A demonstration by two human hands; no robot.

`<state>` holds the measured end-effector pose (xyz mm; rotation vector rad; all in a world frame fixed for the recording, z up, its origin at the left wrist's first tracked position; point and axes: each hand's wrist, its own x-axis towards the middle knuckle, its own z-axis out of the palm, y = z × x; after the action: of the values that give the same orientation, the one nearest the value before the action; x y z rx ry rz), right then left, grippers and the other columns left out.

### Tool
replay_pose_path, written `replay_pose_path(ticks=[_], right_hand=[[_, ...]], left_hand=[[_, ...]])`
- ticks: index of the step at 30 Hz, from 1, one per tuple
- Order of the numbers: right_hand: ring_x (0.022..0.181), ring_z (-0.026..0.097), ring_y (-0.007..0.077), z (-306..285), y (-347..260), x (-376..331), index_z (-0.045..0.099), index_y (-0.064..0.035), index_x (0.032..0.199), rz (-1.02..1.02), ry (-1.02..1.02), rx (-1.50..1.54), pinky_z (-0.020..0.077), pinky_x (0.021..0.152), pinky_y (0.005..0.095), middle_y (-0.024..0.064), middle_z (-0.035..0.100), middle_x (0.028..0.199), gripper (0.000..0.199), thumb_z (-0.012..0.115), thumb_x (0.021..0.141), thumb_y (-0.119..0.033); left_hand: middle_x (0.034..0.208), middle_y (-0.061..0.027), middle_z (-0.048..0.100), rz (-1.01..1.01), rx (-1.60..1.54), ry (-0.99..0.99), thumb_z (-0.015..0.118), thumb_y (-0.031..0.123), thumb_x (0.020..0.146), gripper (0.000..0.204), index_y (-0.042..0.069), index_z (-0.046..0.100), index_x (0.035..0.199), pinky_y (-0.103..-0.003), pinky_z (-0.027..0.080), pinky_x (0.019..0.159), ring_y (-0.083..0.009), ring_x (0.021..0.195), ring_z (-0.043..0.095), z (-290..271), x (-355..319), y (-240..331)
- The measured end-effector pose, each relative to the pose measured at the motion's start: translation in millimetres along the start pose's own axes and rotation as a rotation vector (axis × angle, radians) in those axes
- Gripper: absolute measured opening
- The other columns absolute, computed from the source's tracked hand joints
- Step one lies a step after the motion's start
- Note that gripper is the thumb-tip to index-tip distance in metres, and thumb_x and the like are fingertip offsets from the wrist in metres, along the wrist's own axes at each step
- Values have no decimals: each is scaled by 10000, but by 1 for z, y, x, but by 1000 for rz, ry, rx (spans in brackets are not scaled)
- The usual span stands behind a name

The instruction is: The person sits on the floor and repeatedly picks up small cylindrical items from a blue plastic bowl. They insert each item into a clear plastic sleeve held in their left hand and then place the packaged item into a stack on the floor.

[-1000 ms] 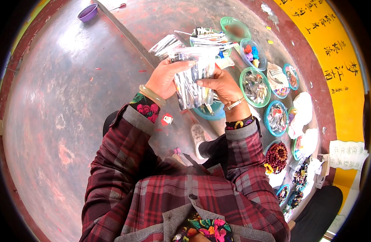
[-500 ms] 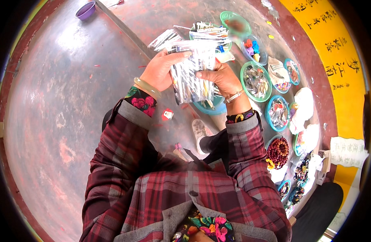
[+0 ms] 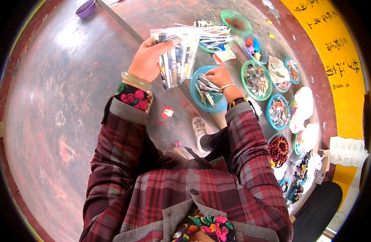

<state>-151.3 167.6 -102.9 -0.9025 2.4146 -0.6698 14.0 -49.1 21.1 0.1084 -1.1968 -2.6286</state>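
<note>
With the left hand (image 3: 147, 60) gripping a fanned bundle of clear packets (image 3: 177, 56) aloft and the right hand (image 3: 218, 76) reaching, fingers spread, into the blue dish (image 3: 195, 99) of packets, a clean single pick probably needs a steady bundle.

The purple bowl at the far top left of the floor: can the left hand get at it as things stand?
Probably not. The left hand is raised and full, gripping a bundle of clear packets, and the purple bowl lies well beyond it across bare floor. Nothing blocks the path.
</note>
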Motion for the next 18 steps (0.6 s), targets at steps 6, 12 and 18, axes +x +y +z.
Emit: replay_pose_path(ticks=[6, 12, 18], right_hand=[[894, 621, 336, 85, 32, 3, 640, -94, 935, -35, -137, -542, 482, 772, 433, 171, 645, 933, 203, 548, 760, -139], [872, 651, 282, 113, 29, 0, 680, -78, 893, 64, -42, -645, 518, 731, 400, 156, 664, 910, 248, 447, 853, -154], [862, 647, 281, 96, 25, 4, 687, -68, 862, 43, 89, -680, 519, 707, 404, 166, 655, 890, 228, 475, 837, -145]], left_hand=[[1010, -96, 630, -53, -36, -23, 555, 32, 861, 225, -19, 563, 1080, -307, 503, 793, -183, 905, 624, -4, -4, 0], [1004, -104, 635, -98, -111, -52, 553, 35, 860, 222, -24, 570, 1073, -316, 506, 794, -190, 906, 627, -2, -1, 2], [1003, -105, 636, -98, -83, -28, 559, 22, 853, 222, -23, 571, 1070, -320, 516, 774, -183, 889, 631, -2, -3, 3]])
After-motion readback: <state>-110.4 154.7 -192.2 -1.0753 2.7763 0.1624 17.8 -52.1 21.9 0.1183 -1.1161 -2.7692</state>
